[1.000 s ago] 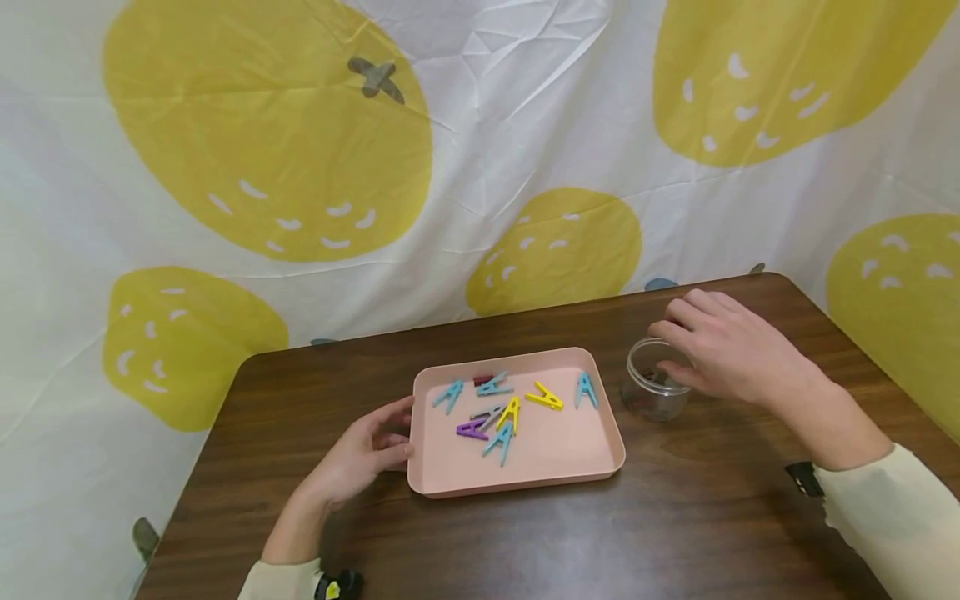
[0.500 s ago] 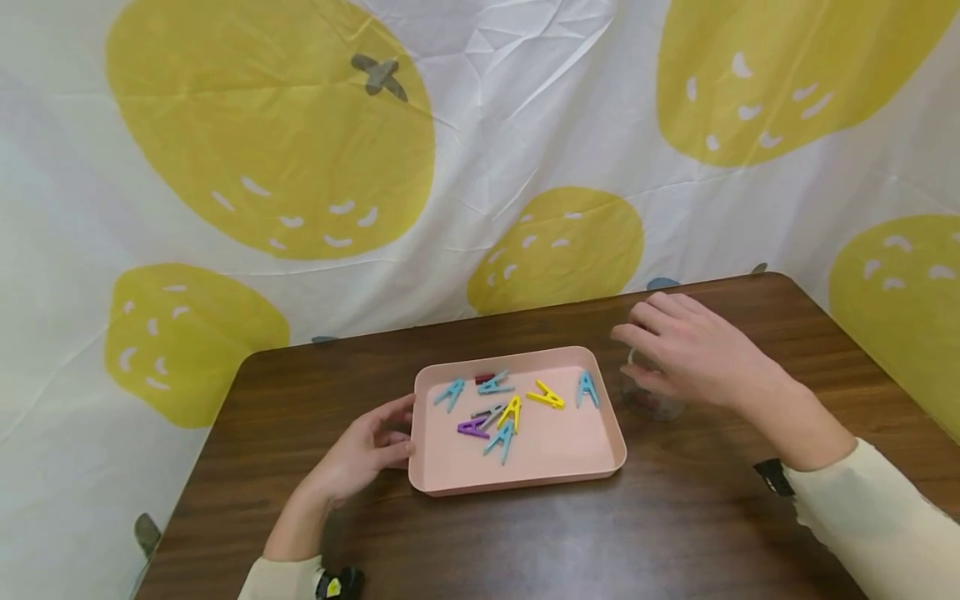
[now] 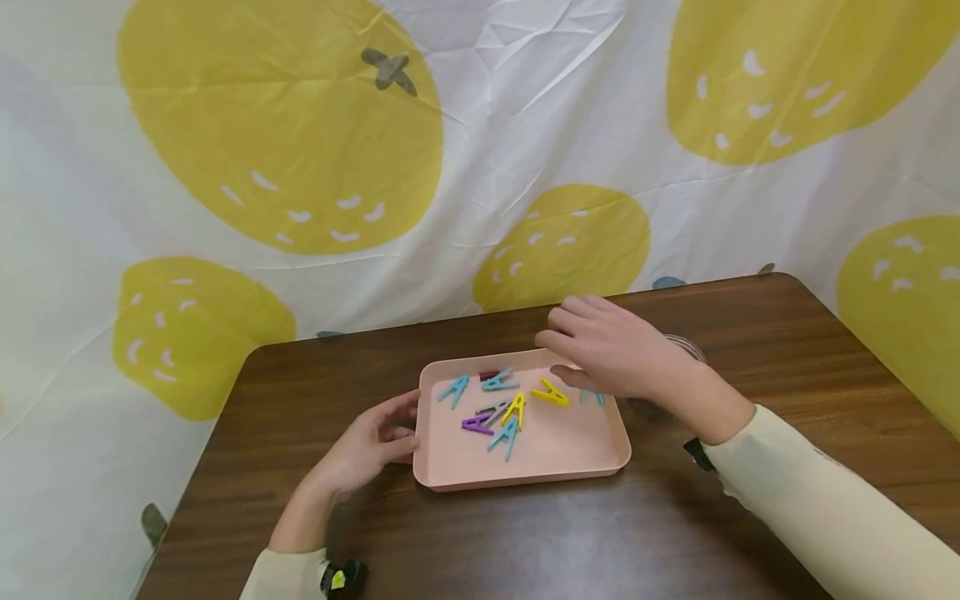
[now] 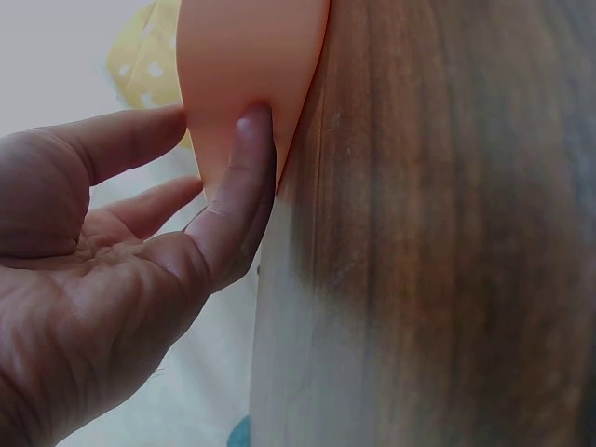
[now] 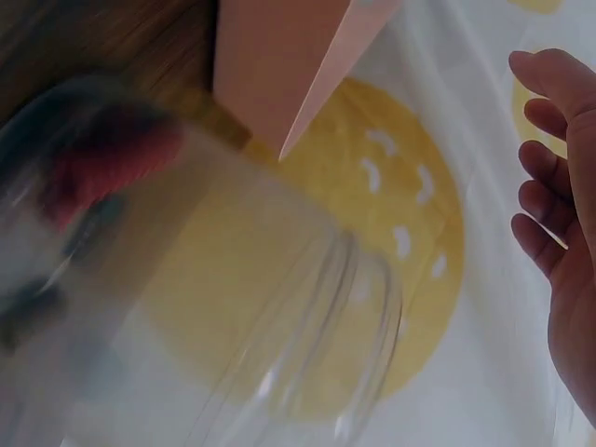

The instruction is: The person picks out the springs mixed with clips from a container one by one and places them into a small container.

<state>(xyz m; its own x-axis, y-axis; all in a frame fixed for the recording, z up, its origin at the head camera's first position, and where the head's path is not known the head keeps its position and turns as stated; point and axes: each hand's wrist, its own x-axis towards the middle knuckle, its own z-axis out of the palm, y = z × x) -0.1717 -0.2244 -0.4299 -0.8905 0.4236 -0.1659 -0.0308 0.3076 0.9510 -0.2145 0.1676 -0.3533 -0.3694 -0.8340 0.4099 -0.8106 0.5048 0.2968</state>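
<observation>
My left hand (image 3: pixel 366 450) touches the left wall of a pink tray (image 3: pixel 525 467) with its fingertips; the left wrist view shows them against the tray's end (image 4: pixel 237 56). My right hand (image 3: pixel 611 350) hovers over the tray's back right corner, fingers loosely bent. Nothing shows between its fingers in the right wrist view. Below it, a blue clothespin (image 3: pixel 592 398) is partly covered. In the tray lie several more blue clothespins, two yellow clothespins (image 3: pixel 550 393), a purple clothespin (image 3: pixel 476 425), a grey clothespin (image 3: pixel 492 412) and a small dark red piece (image 3: pixel 489 375).
A clear jar (image 5: pixel 358 307) stands right of the tray, mostly hidden behind my right forearm in the head view. Red and dark pieces show inside it. The brown wooden table (image 3: pixel 465 542) ends at a fruit-print cloth (image 3: pixel 465 167) at the back.
My right hand has come out of the jar and moved left, over the tray's right part. The left hand keeps its place at the tray's wall.
</observation>
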